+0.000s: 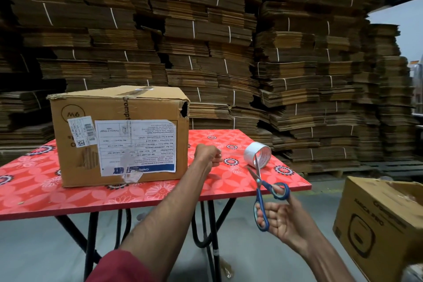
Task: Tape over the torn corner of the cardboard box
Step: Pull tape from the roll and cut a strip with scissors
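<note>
A brown cardboard box (pixel 119 135) with white labels stands on the left half of the red flowered table (pixel 160 192). Its torn corner (pixel 184 109) is a dark ragged hole at the top right edge. My left hand (pixel 208 155) hovers right of the box with its fingers pinched, apparently on a faint clear tape strip coming from the tape roll (pixel 257 154), which stands tilted on the table. My right hand (pixel 283 217) grips blue-handled scissors (pixel 263 192); the blades are spread open just in front of the roll.
A second, open cardboard box (pixel 380 220) sits low at the right, close to my right forearm. Tall stacks of flattened cardboard (pixel 229 41) wall off the space behind the table. The table's black folding legs (pixel 210 231) stand on a grey floor.
</note>
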`<state>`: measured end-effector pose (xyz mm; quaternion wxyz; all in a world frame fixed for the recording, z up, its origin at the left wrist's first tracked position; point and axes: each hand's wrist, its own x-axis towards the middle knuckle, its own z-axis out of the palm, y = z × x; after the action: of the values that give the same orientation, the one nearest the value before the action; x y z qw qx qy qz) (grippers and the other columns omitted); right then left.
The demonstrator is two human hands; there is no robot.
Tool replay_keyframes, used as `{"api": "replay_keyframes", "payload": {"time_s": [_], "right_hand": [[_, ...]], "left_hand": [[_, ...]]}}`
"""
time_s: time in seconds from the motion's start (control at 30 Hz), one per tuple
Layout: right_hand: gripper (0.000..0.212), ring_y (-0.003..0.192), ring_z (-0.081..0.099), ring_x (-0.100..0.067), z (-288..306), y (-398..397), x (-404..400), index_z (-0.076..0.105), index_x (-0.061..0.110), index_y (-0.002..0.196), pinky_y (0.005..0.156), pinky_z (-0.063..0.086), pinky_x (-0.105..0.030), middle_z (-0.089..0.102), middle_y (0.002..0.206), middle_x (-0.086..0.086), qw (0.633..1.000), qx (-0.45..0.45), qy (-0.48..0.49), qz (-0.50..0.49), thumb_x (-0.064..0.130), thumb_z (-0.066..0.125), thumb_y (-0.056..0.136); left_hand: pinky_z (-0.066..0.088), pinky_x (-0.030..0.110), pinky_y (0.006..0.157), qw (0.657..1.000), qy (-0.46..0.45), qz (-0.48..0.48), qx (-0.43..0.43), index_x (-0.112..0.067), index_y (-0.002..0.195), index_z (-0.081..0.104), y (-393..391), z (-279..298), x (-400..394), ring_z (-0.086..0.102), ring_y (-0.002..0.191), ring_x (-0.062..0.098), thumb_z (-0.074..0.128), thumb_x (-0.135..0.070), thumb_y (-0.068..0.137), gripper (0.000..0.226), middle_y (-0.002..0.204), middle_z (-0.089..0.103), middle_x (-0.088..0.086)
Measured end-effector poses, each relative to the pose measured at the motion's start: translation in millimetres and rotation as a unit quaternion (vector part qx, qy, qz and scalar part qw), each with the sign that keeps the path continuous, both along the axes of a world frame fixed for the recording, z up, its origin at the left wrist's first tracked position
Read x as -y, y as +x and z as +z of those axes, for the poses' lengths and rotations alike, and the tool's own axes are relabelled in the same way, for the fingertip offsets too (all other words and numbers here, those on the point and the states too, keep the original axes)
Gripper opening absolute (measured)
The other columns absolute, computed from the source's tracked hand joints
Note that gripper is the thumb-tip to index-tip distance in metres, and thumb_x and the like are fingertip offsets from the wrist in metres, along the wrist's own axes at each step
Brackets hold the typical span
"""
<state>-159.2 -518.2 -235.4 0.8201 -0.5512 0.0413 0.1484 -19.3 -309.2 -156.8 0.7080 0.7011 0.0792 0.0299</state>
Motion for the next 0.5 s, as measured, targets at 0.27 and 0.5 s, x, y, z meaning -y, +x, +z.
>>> {"api": "replay_keyframes", "payload": {"time_s": [0.27, 0.5], "right_hand": [[0.092, 0.062, 0.067, -0.026, -3, 2, -6, 0.066, -0.015, 0.106, 0.056, 0.06, -0.032, 0.067, 0.089, -0.023, 1.0, 0.003, 0.005, 0.003, 0.052, 0.089, 0.047], [0.088, 0.061, 0.067, -0.026, -4, 2, -3, 0.067, -0.014, 0.103, 0.055, 0.061, -0.032, 0.066, 0.09, -0.024, 1.0, 0.002, 0.003, 0.003, 0.052, 0.09, 0.05]], "left_hand": [[0.057, 0.034, 0.074, 1.0, -0.002, 0.006, -0.004, 0.005, 0.09, 0.064, -1, 1, 1, 0.063, 0.06, 0.018, 0.054, 0.004, 0.093, 0.011, 0.074, 0.064, 0.011], [0.057, 0.031, 0.07, 1.0, -0.004, 0.005, -0.004, 0.002, 0.085, 0.062, -7, 5, -2, 0.062, 0.061, 0.018, 0.053, 0.004, 0.094, 0.013, 0.074, 0.064, 0.012]]}}
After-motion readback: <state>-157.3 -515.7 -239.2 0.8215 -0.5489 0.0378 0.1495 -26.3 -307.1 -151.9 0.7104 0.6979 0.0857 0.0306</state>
